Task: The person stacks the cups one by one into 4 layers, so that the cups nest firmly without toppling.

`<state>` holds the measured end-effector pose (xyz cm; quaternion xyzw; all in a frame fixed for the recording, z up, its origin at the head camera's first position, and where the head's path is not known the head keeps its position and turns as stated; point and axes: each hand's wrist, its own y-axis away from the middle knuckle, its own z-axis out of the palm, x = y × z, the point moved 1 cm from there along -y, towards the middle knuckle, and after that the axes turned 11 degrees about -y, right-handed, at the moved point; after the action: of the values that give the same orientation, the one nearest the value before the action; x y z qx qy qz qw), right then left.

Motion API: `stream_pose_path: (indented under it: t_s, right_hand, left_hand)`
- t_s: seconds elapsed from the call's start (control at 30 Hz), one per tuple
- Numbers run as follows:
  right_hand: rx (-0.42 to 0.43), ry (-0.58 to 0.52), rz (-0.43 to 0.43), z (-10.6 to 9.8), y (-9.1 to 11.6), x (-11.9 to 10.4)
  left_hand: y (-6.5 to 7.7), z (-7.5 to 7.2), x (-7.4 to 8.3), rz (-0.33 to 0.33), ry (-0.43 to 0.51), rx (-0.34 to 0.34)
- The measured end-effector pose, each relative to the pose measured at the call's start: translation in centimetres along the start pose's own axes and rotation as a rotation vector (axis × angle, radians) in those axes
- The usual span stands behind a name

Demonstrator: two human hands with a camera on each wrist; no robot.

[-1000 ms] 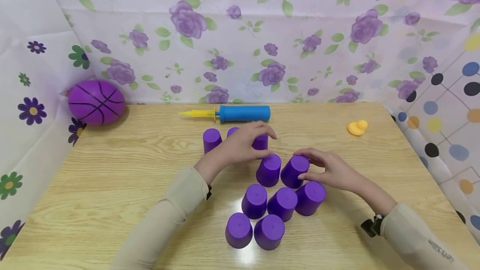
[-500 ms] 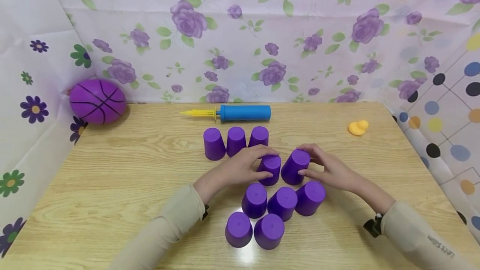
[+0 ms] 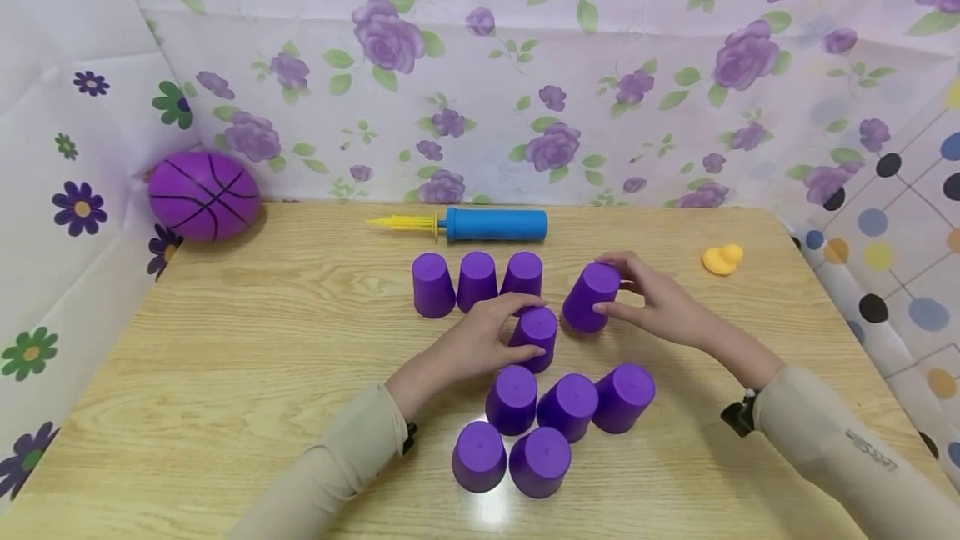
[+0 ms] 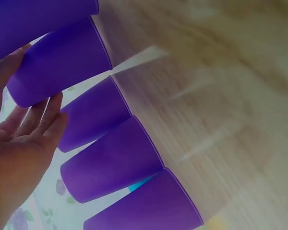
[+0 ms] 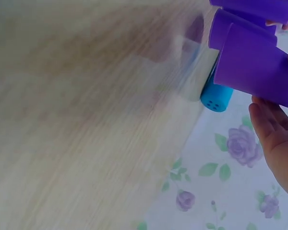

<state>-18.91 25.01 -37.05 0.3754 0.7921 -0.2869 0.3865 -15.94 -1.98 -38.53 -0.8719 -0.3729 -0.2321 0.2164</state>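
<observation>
Several purple cups stand upside down on the wooden table. My left hand (image 3: pixel 480 342) grips one purple cup (image 3: pixel 537 332), thumb at its near side and fingers round the far side; the left wrist view shows this cup (image 4: pixel 62 62) with its rim down by the tabletop. To the right, my right hand (image 3: pixel 656 302) holds another cup (image 3: pixel 589 298) between thumb and fingers. In the right wrist view that held cup (image 5: pixel 257 64) overlaps the cups behind it. Three cups (image 3: pixel 477 282) line up in a row behind my left hand.
Nearer the front are a row of three cups (image 3: pixel 568 407) and two more cups (image 3: pixel 480 457). A blue and yellow hand pump (image 3: pixel 495 225) lies along the back, a purple ball (image 3: pixel 204 196) sits at back left, and a yellow rubber duck (image 3: pixel 722 259) at right.
My left hand came down from above the back row and took hold of a cup. My right hand moved its cup back, away from the front cups, toward the back row's right side.
</observation>
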Motion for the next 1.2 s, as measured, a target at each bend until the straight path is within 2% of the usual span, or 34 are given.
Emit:
stream_pose_path:
  t_s: [0.13, 0.27, 0.37, 0.7, 1.0, 1.2]
  right_hand:
    - [-0.011, 0.006, 0.023, 0.3, -1.3, 0.6]
    - [-0.023, 0.017, -0.006, 0.9, -2.3, 1.0]
    - [-0.022, 0.017, -0.019, 1.2, -2.8, 1.2]
    - [0.002, 0.018, 0.005, 2.1, -3.6, 1.4]
    - [0.009, -0.04, 0.034, 2.4, -3.6, 1.7]
    - [0.002, -0.023, 0.06, 2.1, -3.2, 1.8]
  left_hand:
    - [0.1, 0.1, -0.2, -0.049, 0.087, -0.007]
    - [0.2, 0.2, -0.5, -0.108, 0.206, -0.012]
    - [0.1, 0.2, -0.6, -0.13, 0.239, -0.011]
    - [0.0, -0.1, -0.8, -0.161, 0.243, -0.029]
    - [0.0, 0.1, -1.0, -0.183, 0.259, -0.035]
    - [0.0, 0.2, -1.0, -0.196, 0.247, -0.031]
